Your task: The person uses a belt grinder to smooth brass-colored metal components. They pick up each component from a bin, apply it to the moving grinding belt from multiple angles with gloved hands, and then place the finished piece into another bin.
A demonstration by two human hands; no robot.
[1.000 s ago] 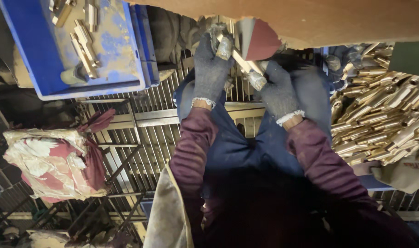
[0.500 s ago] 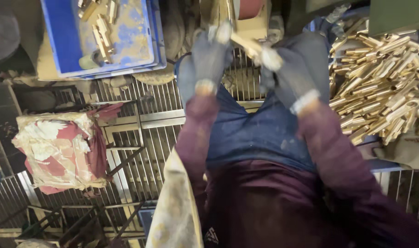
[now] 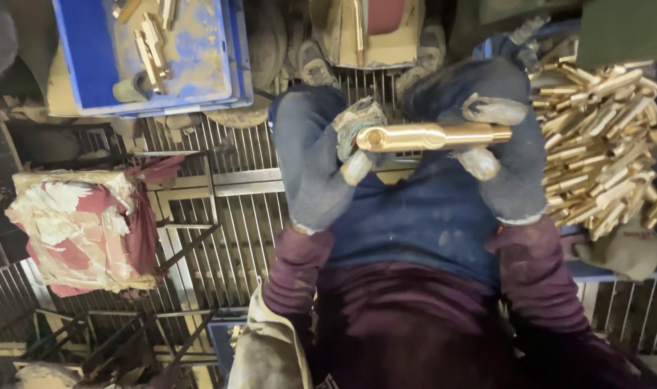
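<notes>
Risk of a slip first: brass rod [image 3: 433,136] pinched only at its two ends, over a metal floor grate [image 3: 228,216], so a loosened fingertip or a greasy glove could likely send it down between the bars or onto the feet. Also possible: a knock against the heap of brass pieces [image 3: 606,137] close on the right, spilling some off the pile. Left hand [image 3: 321,166] gloved in dark blue, raised in front of the chest, fingers curled shut around the rod's open left end, thumb below. Right hand [image 3: 498,144] likewise gloved, closed on the threaded right end, pale fingertips above and below. Rod level, lying crosswise between both hands, held up near the camera and touching nothing else. Both forearms in dark red sleeves, angled up and inward from the body. Blue tray [image 3: 91,79] with a few brass parts well away at upper left; a red and white wrapped bundle [image 3: 83,230] on the grate at left.
</notes>
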